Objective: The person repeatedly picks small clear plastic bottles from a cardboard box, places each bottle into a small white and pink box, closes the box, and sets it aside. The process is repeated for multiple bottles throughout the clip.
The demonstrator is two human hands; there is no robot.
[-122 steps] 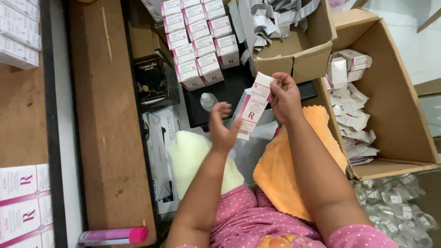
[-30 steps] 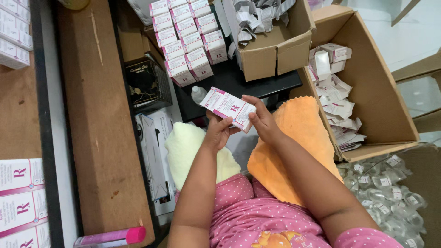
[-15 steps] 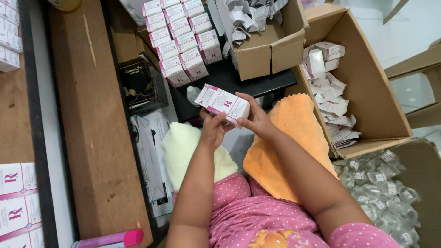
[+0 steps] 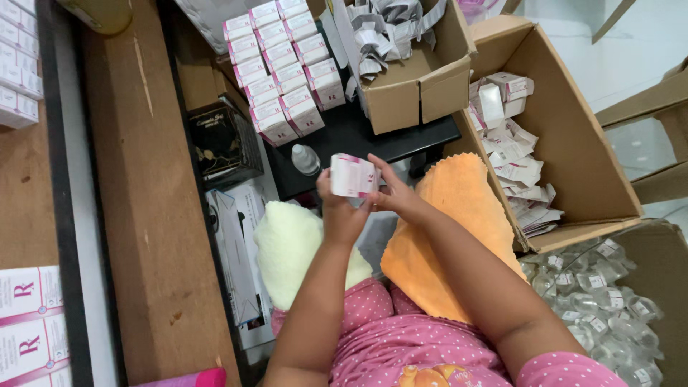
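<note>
Both hands hold one small white and pink carton (image 4: pixel 352 175) in front of me, above my lap. My left hand (image 4: pixel 342 211) grips it from below and the left. My right hand (image 4: pixel 395 194) holds its right end with fingers spread over the flap. A small clear bottle with a white cap (image 4: pixel 306 160) lies on the black surface (image 4: pixel 358 132) just left of the carton. Behind it, closed white and pink cartons (image 4: pixel 283 64) stand in tidy rows.
A cardboard box of crumpled paper leaflets (image 4: pixel 412 79) sits on the black surface. A large open box (image 4: pixel 573 143) at right holds flat unfolded cartons. Several small clear bottles (image 4: pixel 609 308) fill a bin at lower right. An orange cloth (image 4: pixel 459 215) and yellow cloth (image 4: pixel 290 244) cover my knees.
The carton has been turned from lying slanted to end-on toward me and lowered slightly; both hands have stayed on it. Four seconds back only the right hand held it up.
</note>
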